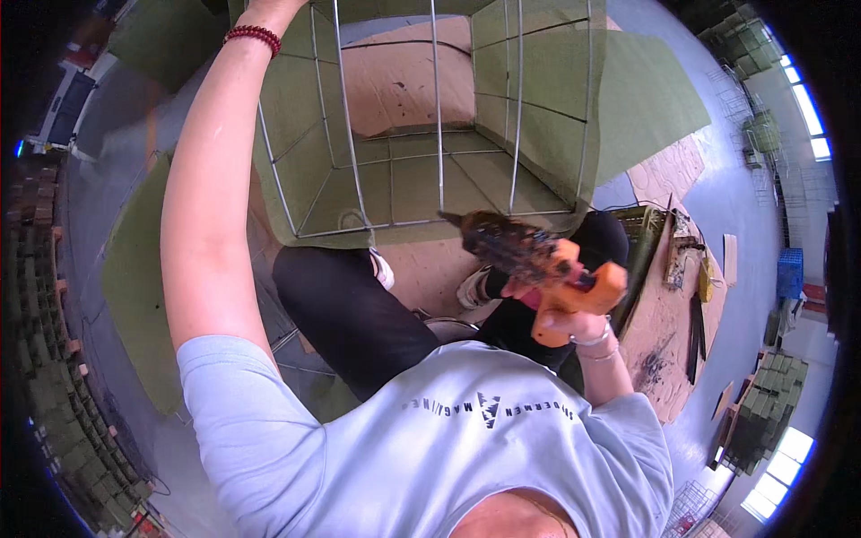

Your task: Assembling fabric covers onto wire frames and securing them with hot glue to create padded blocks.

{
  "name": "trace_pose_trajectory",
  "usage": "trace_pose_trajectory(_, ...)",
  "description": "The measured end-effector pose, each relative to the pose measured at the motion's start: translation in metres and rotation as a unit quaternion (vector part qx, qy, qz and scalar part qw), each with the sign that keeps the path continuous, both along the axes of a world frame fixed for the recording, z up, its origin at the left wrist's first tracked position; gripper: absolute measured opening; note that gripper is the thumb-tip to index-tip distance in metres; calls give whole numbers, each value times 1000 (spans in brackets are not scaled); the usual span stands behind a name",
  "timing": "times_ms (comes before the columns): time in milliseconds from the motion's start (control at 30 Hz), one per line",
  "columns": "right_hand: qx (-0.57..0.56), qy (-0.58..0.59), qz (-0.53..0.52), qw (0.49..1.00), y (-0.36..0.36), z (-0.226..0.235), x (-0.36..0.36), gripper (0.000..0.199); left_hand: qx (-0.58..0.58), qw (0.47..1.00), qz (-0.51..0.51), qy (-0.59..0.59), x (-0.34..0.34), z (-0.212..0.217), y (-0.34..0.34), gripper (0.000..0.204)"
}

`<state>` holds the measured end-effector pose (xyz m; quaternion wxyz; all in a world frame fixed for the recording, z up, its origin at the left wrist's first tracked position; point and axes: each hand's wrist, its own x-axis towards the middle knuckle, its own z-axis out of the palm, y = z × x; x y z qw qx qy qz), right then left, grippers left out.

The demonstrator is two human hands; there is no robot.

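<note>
In front of my knees stands a wire frame basket with grey metal bars and green fabric lining its sides. My right hand is closed round the handle of an orange glue gun. Its barrel is caked in dark residue, and the nozzle points left at the basket's near lower edge. I cannot tell whether the tip touches it. My left arm reaches to the basket's top left corner. Only part of my left hand shows at the picture's upper edge; its fingers are out of sight.
Stained cardboard lies on the floor at my right, with a dirty second tool on it. A green fabric sheet spreads at my left. Stacked green pieces and a blue crate stand farther right.
</note>
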<state>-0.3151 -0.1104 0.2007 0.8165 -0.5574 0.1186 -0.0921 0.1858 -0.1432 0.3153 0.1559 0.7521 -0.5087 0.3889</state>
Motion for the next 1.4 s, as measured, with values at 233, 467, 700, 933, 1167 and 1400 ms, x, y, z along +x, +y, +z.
trace_pose_trajectory(233, 29, 17, 7, 999, 36, -26, 40, 44, 48, 995, 80, 41, 8, -9, 3, 64)
trace_pose_trajectory(467, -35, 99, 44, 993, 40, -15, 73, 26, 31, 996, 84, 21, 3, -12, 5, 58)
trace_pose_trajectory(700, -62, 100, 18, 993, 60, -31, 70, 18, 36, 992, 113, 30, -10, -5, 11, 53)
trace_pose_trajectory(933, -109, 143, -27, 983, 47, -36, 21, 25, -12, 995, 97, 15, 1, -19, 5, 53)
trace_pose_trajectory(1167, -148, 140, -8, 979, 45, -30, 28, 30, 0, 993, 112, 27, -8, -14, 2, 51)
trace_pose_trajectory(1400, -101, 96, -26, 990, 48, -39, 33, 27, -18, 994, 103, 4, 1, -20, 2, 50)
